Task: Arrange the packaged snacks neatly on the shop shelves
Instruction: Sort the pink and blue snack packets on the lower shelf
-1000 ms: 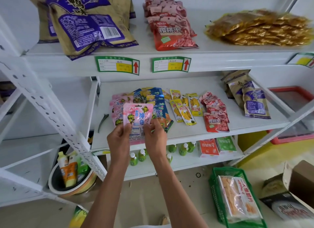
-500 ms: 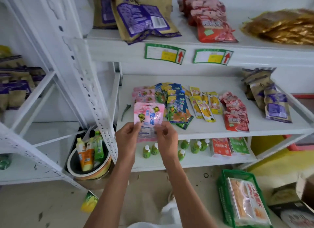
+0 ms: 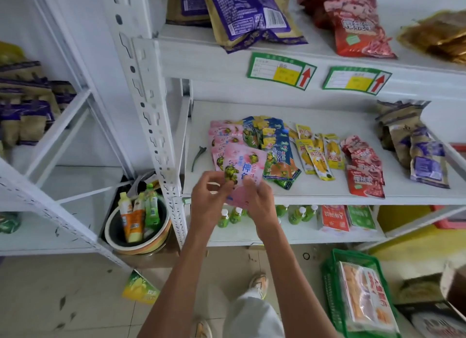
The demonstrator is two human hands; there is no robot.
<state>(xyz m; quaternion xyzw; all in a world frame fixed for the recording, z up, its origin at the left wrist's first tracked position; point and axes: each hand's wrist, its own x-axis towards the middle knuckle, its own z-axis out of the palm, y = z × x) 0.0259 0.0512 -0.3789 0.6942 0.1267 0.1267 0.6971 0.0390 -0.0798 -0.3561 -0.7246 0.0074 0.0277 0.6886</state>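
A pink snack packet [image 3: 243, 167] with green turtle pictures is held over the front edge of the middle shelf [image 3: 327, 194]. My left hand [image 3: 210, 200] pinches its lower left side and my right hand [image 3: 259, 201] grips its lower right corner. Behind it lies a stack of the same pink packets [image 3: 223, 136]. To the right on the shelf lie blue turtle packets [image 3: 276, 148], yellow packets [image 3: 316, 156], red packets [image 3: 363, 166] and brown-purple bags [image 3: 416, 146].
A white shelf upright [image 3: 148, 106] stands just left of my hands. A dark clip [image 3: 198, 156] lies on the shelf's left part. Green bottles [image 3: 230, 215] line the lower shelf. On the floor stand a bowl of bottles [image 3: 137, 221] and a green basket [image 3: 358, 295].
The view has shifted left and closer to the shelf. Both hands have kept hold of the pink packet, now tilted and overlapping the pink stack.
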